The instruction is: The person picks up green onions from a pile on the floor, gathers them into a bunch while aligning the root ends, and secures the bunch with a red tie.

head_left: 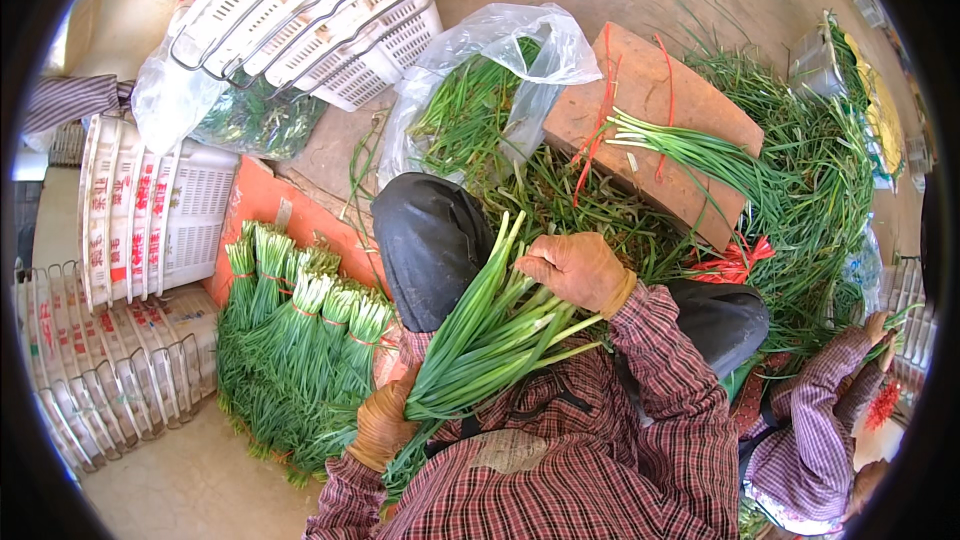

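My left hand (385, 422), in a tan glove, is closed around the leafy lower part of a bunch of green onions (490, 330). Their pale stalk ends fan out up and to the right across my lap. My right hand (583, 270), also gloved, is by the upper stalks with its fingers pinched together; what they hold, if anything, is hidden. A smaller bundle of green onions (690, 150) lies loose on a brown block (645, 90) in front of me, with red ties (597, 125) beside and under it. More red ties (735, 262) lie in a heap near my right knee.
Tied green onion bundles (300, 340) stand in rows at my left, by an orange board (300, 220). White crates (140, 210) are stacked farther left. A plastic bag of greens (470, 105) sits ahead; loose leaves (810, 180) pile right. A co-worker (815, 410) handles stalks at lower right.
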Tool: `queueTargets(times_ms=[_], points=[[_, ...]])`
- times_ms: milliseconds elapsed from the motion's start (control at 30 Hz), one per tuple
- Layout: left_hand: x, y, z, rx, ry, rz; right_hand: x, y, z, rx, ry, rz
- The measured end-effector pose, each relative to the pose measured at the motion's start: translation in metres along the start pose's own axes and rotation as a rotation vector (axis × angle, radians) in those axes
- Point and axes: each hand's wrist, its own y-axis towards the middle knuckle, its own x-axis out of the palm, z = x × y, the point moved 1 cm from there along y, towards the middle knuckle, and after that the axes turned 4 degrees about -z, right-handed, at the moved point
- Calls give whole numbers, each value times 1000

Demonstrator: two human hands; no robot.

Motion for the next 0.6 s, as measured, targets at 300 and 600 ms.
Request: queueTargets(times_ms=[300,600], points=[[-5,5,8,26,74,29,27,8,44,357,-54,26],[12,-6,2,-17,11,86,-28,-80,70,703,102,-459]])
